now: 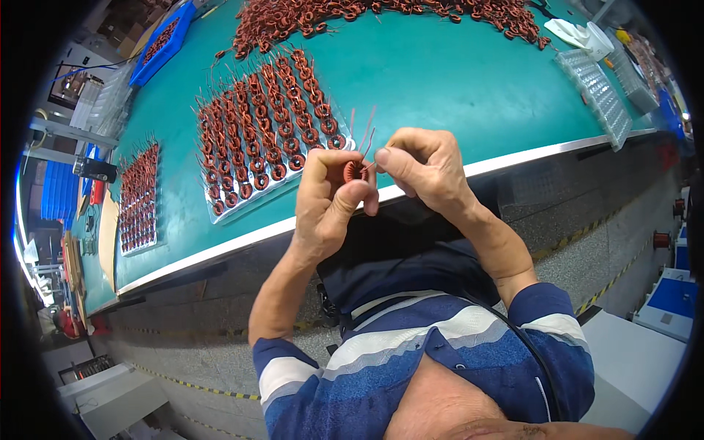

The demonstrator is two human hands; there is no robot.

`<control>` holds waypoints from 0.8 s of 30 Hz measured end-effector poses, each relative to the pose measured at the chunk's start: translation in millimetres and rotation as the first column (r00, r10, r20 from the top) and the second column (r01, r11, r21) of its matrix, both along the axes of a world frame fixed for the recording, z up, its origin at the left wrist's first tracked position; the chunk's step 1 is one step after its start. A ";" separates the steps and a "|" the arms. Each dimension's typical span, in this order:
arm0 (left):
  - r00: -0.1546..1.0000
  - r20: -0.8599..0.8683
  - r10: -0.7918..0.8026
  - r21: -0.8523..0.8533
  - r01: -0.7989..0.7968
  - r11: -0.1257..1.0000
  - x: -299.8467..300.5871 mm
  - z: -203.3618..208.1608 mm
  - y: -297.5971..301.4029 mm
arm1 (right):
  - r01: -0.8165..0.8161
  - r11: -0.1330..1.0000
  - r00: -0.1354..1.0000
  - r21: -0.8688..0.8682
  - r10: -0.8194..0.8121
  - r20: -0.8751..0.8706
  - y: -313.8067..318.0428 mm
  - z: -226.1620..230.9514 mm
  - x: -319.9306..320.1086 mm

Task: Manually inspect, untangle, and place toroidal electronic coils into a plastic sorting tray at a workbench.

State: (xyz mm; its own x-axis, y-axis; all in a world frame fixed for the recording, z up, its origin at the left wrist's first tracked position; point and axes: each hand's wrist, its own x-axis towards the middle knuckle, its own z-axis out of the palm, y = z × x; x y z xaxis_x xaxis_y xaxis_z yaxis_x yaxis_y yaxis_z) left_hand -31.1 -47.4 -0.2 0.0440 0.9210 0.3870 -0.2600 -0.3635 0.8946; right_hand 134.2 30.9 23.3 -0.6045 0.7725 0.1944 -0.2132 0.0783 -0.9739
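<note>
A copper-wound toroidal coil (355, 171) with long wire leads sticking up is pinched between the thumb and fingers of my left hand (326, 194), just off the table's front edge. My right hand (431, 167) is closed at the coil's side, thumb and forefinger pressed together on one of its wire leads (371, 138). Just beyond my left hand, a clear plastic tray (236, 213) lies on the green table (418, 81), holding rows of similar coils with their leads upward.
A big heap of loose coils (381, 15) covers the table's far side. A second filled tray (139, 198) lies at the left, below a blue bin (163, 42) of coils. Empty clear trays (598, 95) and a white glove (576, 34) are at the right.
</note>
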 end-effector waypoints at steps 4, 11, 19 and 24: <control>0.986 0.139 0.095 -0.145 -0.074 0.987 8.9 -6.4 1.6 | 0.005 0.997 0.996 -0.072 0.002 0.087 7.8 -8.9 -3.2; 0.992 0.041 0.122 -0.205 -0.111 0.972 8.8 -16.0 10.1 | 0.076 0.996 0.994 -0.046 -0.080 -0.077 15.9 -32.8 -20.1; 0.967 0.158 0.199 -0.278 -0.150 0.949 14.9 -32.9 8.3 | 0.110 0.994 0.993 0.001 -0.110 -0.031 15.0 -45.1 -24.3; 0.928 -0.170 0.333 -0.199 -0.363 0.910 16.8 -36.9 4.6 | 0.298 0.939 0.950 0.170 -0.309 0.039 -3.1 -42.6 -17.2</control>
